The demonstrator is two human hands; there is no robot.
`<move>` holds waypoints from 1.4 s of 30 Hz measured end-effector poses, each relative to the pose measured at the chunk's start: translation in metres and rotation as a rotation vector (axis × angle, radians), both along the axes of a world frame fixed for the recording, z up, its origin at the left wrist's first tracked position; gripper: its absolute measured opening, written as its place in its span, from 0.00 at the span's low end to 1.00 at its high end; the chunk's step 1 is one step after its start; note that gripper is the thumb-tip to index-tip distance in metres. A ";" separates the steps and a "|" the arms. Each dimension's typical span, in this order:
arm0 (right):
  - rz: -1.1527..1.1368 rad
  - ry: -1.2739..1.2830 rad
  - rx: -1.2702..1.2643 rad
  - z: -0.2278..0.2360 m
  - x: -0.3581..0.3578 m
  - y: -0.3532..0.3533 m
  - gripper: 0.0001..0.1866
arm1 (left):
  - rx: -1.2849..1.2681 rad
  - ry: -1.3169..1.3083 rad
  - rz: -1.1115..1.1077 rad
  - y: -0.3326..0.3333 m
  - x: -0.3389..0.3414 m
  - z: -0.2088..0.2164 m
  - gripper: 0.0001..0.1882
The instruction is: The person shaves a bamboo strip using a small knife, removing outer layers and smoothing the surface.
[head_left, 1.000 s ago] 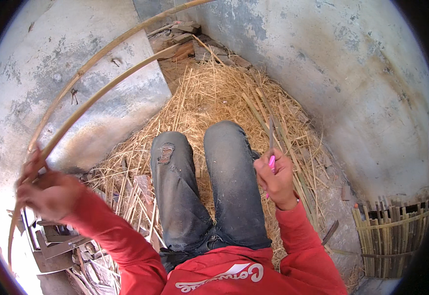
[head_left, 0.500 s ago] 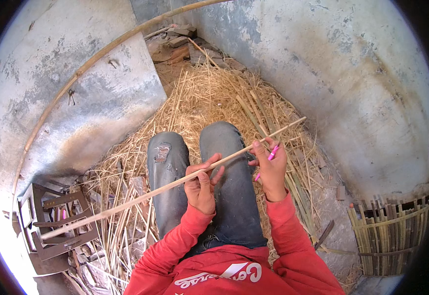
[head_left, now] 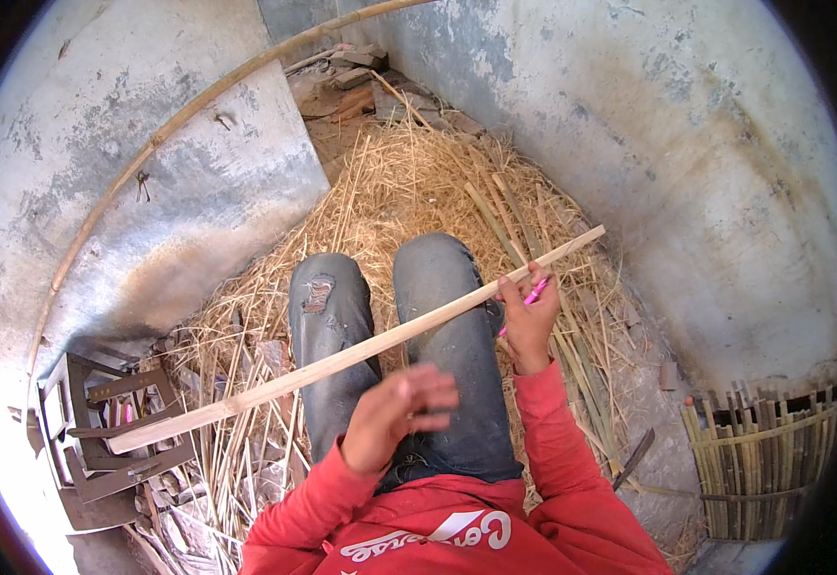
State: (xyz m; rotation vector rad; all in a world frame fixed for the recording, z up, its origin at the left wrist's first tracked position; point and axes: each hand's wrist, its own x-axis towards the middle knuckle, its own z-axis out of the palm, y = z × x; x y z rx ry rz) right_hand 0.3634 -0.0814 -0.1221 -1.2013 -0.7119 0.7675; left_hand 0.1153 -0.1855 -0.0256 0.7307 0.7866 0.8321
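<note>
A long, pale strip of split bamboo (head_left: 342,359) slants across my knees, its far end up to the right and its broad flat face toward me. My right hand (head_left: 531,331) grips it near that upper end. A thin pink pen (head_left: 535,290) is tucked in the same hand, under the strip. Just below the strip's middle, my left hand (head_left: 395,410) is off it, over my lap, with its fingers spread and smeared by motion.
Straw-like shavings (head_left: 390,182) and loose strips cover the floor. A dark wooden frame (head_left: 83,479) stands at left, under the strip's lower end. At right is a slatted bamboo basket (head_left: 754,470). A long bent pole (head_left: 156,140) arches along the left wall.
My left hand has let go of the strip and moved down toward my lap. The strip has turned so its broad face shows. My right hand keeps its hold.
</note>
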 end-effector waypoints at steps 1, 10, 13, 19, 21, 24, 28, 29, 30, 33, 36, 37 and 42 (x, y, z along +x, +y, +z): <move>-0.002 -0.008 0.029 0.000 -0.002 0.000 0.26 | 0.028 0.121 -0.111 -0.013 -0.013 0.009 0.21; -0.027 -0.174 0.089 0.007 0.001 0.003 0.26 | 1.077 1.565 0.227 0.008 -0.113 0.019 0.17; 0.014 -0.309 0.051 0.018 0.007 -0.001 0.20 | 0.760 1.475 0.016 0.006 -0.129 -0.008 0.20; 0.130 -0.310 -0.029 0.065 0.016 -0.027 0.13 | 0.718 1.466 0.042 0.004 -0.108 -0.007 0.26; 0.290 -0.281 -0.150 0.078 0.018 -0.035 0.14 | 0.731 1.401 -0.012 0.007 -0.103 -0.009 0.26; 0.322 -0.354 -0.207 0.096 0.000 -0.042 0.15 | 0.627 1.132 -0.047 0.012 -0.092 0.001 0.22; 0.316 -0.498 -0.102 0.089 -0.012 -0.046 0.15 | 0.653 0.937 -0.076 0.025 -0.072 -0.002 0.21; 0.370 -0.489 -0.111 0.080 -0.012 -0.051 0.16 | 0.654 0.939 -0.070 0.030 -0.064 -0.006 0.20; 0.418 -0.484 -0.121 0.077 -0.010 -0.055 0.17 | 0.661 0.934 -0.067 0.036 -0.054 -0.013 0.20; 0.494 -0.728 -0.182 0.080 -0.020 -0.062 0.16 | 0.674 0.898 -0.011 0.047 -0.034 -0.030 0.14; 0.473 -0.981 -0.197 0.083 -0.034 -0.071 0.20 | 0.690 0.896 -0.025 0.056 -0.012 -0.024 0.11; 0.481 -1.107 -0.226 0.078 -0.035 -0.073 0.21 | 0.701 0.906 -0.033 0.058 -0.006 -0.021 0.10; 0.439 -1.441 -0.311 0.079 -0.042 -0.070 0.26 | 0.501 0.769 -0.068 0.063 -0.002 -0.023 0.11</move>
